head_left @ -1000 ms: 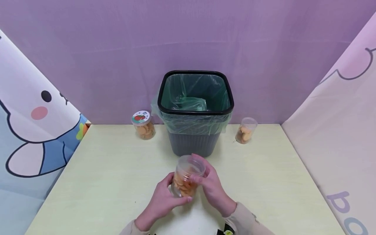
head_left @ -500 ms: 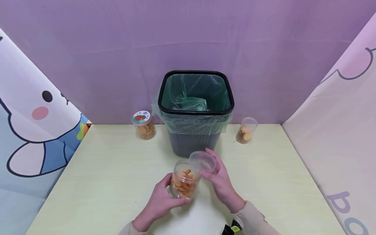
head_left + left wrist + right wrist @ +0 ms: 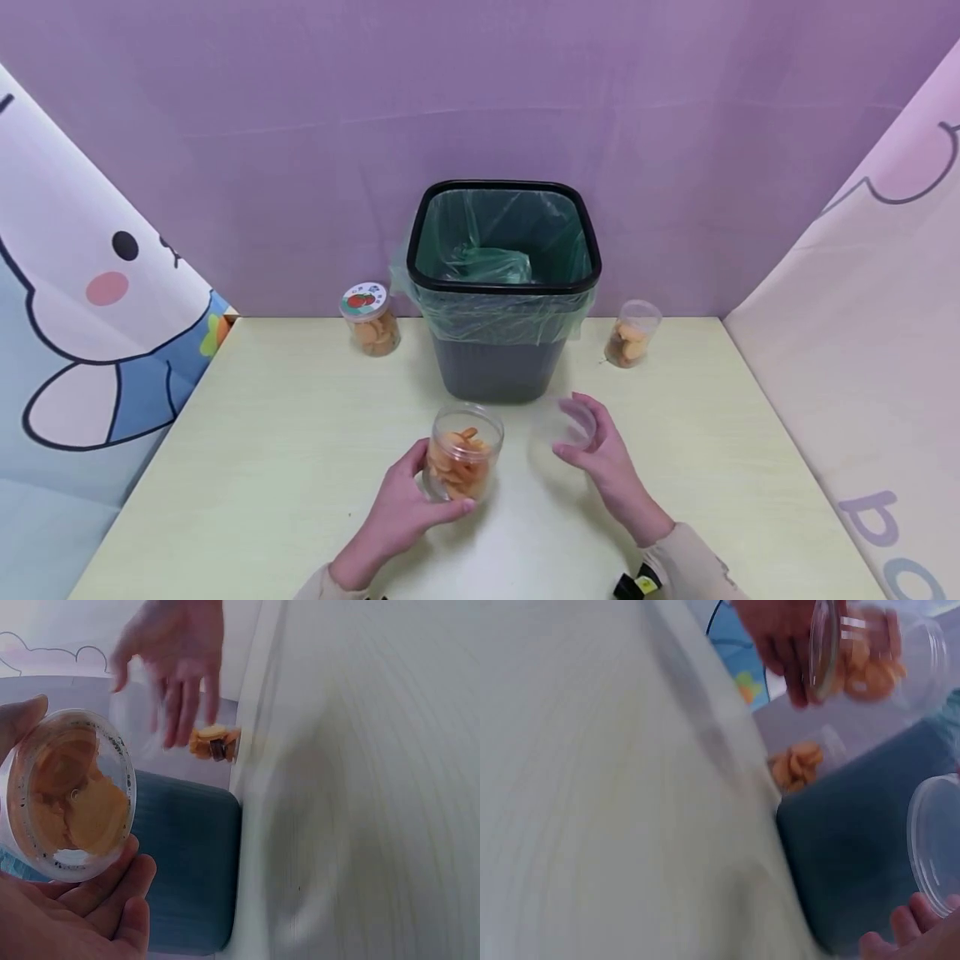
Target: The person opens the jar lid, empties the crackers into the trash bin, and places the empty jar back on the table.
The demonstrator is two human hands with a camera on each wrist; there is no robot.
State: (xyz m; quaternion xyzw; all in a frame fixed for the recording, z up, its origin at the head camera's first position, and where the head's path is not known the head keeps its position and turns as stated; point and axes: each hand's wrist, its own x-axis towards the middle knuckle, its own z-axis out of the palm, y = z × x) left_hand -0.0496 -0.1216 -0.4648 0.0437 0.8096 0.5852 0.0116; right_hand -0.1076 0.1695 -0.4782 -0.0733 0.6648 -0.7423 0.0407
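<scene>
In my left hand (image 3: 408,504) I grip a clear plastic jar (image 3: 462,454), its top uncovered, with orange-brown crackers (image 3: 459,467) heaped inside. The left wrist view shows the jar's clear base (image 3: 75,795) with fingers and thumb around its side. Off to the right, my right hand (image 3: 611,462) pinches a clear round lid (image 3: 581,423) by its edge, apart from the jar. Both hands are above the table in front of the bin. In the right wrist view the lid (image 3: 937,847) sits between the fingers at the right edge.
A dark grey bin (image 3: 495,367) with a black rim and green liner stands at the table's back. Left of it is a lidded cracker jar (image 3: 371,321); to its right, another clear jar (image 3: 632,335) of crackers. The pale table (image 3: 262,433) ends at a purple backdrop.
The lid has come off the held jar. My right hand has carried it to the right, while my left hand and the jar have shifted slightly left.
</scene>
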